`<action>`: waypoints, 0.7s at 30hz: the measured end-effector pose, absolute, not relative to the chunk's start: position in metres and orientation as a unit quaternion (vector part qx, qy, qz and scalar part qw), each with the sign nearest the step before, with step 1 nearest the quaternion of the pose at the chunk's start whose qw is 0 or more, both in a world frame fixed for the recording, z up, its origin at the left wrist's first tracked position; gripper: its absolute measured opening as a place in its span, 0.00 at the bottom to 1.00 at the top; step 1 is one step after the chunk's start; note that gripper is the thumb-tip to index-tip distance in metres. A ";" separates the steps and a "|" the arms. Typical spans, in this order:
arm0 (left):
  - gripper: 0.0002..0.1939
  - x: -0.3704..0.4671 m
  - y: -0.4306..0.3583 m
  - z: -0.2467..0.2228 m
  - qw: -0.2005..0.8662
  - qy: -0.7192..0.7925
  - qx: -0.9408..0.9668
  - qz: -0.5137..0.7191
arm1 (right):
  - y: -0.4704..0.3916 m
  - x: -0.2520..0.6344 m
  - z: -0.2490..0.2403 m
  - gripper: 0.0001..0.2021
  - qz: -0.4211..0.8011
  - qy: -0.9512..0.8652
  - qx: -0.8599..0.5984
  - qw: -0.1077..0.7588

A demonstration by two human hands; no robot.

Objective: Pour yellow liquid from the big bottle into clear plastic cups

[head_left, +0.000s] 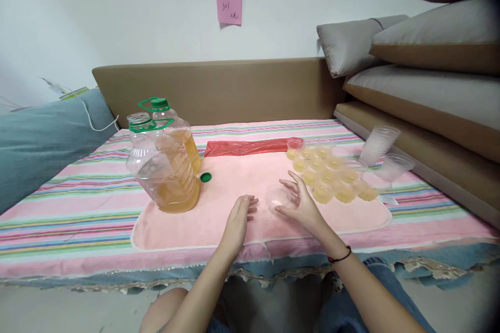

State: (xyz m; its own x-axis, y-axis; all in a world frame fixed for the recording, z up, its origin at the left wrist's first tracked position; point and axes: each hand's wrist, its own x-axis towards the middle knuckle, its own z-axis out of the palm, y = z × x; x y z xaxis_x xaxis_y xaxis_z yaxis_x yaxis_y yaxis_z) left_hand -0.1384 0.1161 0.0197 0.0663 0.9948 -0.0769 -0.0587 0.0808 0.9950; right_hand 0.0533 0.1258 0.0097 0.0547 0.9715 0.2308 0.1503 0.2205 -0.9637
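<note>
A big striped cloth [94,192] is spread out flat, w/ a long brown board [219,93] stood up behind it. Grey & brown cushions [433,83] are piled up at the R side, & a blue cover [42,140] is seen at the L side. On the cloth, a pink mat [175,234] is laid. 2 big jugs are placed at its L part: the front jug [167,182] is left w/o a lid, the back jug [187,140] is shut w/ a green one, & some yellow drink is held in both. A red bag [250,148] is laid flat by the mat's back edge. The L hand [242,209] is held over the mat, its fingers a bit apart, w/ nothing held. The R hand [285,196] is curved wide round an empty clear cup [278,199] near the mat's middle; if it's gripped can't be told. Lots of cups of drink [323,192] are set close tog. to the R of that hand, w/ a tilted cup stack [379,144] put just past them. A pink note [228,6] is stuck on the wall. A green cap [205,177] is set beside the front jug.
</note>
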 end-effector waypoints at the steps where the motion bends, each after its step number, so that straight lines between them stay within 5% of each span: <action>1: 0.26 -0.139 0.116 0.020 0.548 0.488 0.480 0.481 | 0.126 0.054 0.010 0.48 0.384 -0.572 -0.493 0.532; 11: 0.20 -0.157 0.116 0.044 0.412 0.491 0.505 0.578 | 0.110 0.052 0.029 0.37 0.264 -0.630 -0.456 0.571; 18: 0.13 -0.192 0.115 0.064 0.061 0.534 0.481 0.692 | 0.107 -0.007 0.051 0.30 0.270 -0.685 -0.416 0.534; 21: 0.13 -0.216 0.122 0.068 0.000 0.565 0.395 0.724 | 0.123 -0.041 0.054 0.30 0.306 -0.695 -0.383 0.526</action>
